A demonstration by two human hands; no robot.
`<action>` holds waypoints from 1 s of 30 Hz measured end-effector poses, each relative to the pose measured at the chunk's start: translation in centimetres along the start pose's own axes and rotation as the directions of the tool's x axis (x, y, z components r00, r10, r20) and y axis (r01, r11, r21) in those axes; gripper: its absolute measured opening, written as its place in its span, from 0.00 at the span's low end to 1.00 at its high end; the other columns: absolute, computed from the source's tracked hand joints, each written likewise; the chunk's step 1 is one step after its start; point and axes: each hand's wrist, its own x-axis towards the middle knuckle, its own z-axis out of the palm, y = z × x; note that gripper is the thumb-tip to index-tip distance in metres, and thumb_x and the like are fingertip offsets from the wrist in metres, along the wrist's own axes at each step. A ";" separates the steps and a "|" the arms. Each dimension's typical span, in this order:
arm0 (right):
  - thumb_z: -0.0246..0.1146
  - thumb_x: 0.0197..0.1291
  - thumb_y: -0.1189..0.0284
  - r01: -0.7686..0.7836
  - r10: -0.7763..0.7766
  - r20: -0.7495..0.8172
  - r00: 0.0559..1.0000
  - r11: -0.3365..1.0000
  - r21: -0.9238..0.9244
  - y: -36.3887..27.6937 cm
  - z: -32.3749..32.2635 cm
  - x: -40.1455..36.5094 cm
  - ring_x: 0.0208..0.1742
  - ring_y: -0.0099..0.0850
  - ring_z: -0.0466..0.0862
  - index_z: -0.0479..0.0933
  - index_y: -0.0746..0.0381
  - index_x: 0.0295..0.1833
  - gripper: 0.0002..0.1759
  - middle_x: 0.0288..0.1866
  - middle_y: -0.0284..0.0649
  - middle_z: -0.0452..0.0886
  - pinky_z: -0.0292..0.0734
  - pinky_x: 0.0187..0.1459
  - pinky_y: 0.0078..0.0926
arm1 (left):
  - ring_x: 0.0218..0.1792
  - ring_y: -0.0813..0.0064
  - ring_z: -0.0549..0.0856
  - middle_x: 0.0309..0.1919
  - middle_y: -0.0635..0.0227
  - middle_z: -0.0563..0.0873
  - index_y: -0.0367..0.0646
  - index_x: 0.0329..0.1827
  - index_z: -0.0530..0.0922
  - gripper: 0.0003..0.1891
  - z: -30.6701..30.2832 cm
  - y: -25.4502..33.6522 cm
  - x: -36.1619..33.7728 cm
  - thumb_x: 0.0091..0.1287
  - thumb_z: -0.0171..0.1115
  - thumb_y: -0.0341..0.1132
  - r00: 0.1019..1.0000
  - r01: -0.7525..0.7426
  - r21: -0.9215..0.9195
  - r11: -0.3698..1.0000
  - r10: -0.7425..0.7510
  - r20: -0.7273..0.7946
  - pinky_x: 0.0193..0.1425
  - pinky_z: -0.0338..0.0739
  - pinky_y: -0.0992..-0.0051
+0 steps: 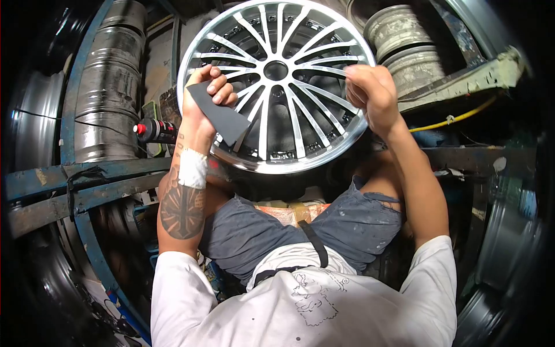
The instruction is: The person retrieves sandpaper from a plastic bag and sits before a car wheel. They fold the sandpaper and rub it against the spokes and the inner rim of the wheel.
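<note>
A polished multi-spoke alloy wheel (276, 34) stands on edge in front of me, its face toward the camera, its lower rim resting near my knees. My left hand (203, 95) is closed on a dark grey sheet of sandpaper (222, 118) held against the wheel's left rim. My right hand (370, 92) is curled with fingers bent over the wheel's right rim and spokes; what it pinches, if anything, is hidden. A white wrap circles my left wrist.
A black spray can with a red cap (155, 131) lies on a blue metal rack (87, 173) at the left. Bare steel rims (399, 29) are stacked behind and around. A yellow cable (457, 118) runs at the right. My grey shorts (300, 231) fill the foreground.
</note>
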 end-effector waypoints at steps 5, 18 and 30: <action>0.68 0.68 0.61 0.165 -0.035 0.218 0.975 0.769 -0.617 3.7 1.7 5.0 0.45 0.33 0.85 0.85 0.65 0.44 0.16 0.43 0.43 0.88 0.78 0.49 0.33 | 0.15 0.84 0.63 0.17 0.79 0.66 0.47 0.36 0.74 0.16 2.2 -1.4 0.4 0.83 0.51 0.44 0.902 -0.088 0.483 0.871 0.276 -0.333 0.22 0.60 0.81; 0.67 0.69 0.63 0.014 0.025 0.065 0.998 0.839 -0.545 5.8 7.5 8.4 0.25 0.44 0.86 0.86 0.66 0.42 0.15 0.24 0.52 0.83 0.78 0.31 0.39 | 0.49 0.73 0.86 0.47 0.62 0.87 0.40 0.58 0.76 0.19 2.7 -2.2 3.5 0.81 0.57 0.49 0.898 -0.228 0.433 0.872 0.360 -0.252 0.56 0.80 0.73; 0.68 0.73 0.64 -0.118 0.125 0.037 0.991 0.981 -0.151 6.6 6.4 7.5 0.28 0.16 0.79 0.88 0.68 0.46 0.16 0.29 0.30 0.85 0.75 0.32 0.17 | 0.41 0.76 0.91 0.43 0.63 0.92 0.34 0.53 0.83 0.16 1.7 -1.0 1.9 0.68 0.77 0.32 0.897 -0.131 0.695 0.707 0.383 -0.221 0.50 0.88 0.74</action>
